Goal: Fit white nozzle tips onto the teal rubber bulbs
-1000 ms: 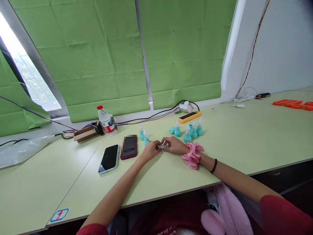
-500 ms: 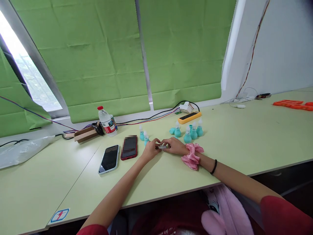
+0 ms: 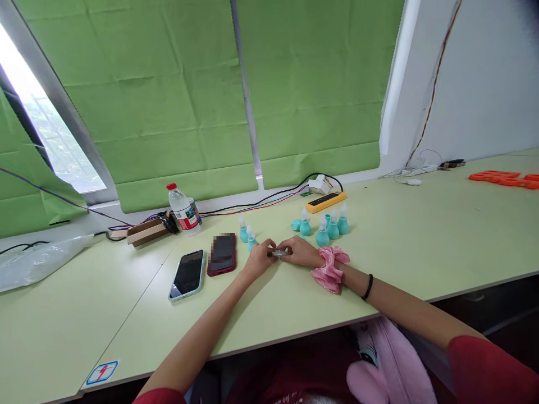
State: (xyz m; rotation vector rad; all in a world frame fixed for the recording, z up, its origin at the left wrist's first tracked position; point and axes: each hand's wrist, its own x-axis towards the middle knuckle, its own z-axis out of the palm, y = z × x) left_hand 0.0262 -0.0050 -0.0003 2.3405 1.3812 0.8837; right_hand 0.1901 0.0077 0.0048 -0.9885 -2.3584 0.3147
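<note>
Between my two hands is a small clear piece (image 3: 278, 253), too small to name for certain. My left hand (image 3: 260, 257) pinches its left end with bent fingers. From the other side, the fingers of my right hand (image 3: 300, 251) close on its right end. Two teal bulbs with clear nozzles stand just beyond my left hand, the nearer bulb (image 3: 251, 240) partly hidden by it. Beyond my right hand stands a group of several more teal bulbs (image 3: 322, 236), most with clear tips. One teal bulb (image 3: 296, 225) lies on its side there.
A phone in a light case (image 3: 187, 275) and one in a red case (image 3: 222, 255) lie to the left. Behind them are a red-capped bottle (image 3: 184, 210) and an open cardboard box (image 3: 147, 232). A yellow power strip (image 3: 325, 202) and cables run along the back.
</note>
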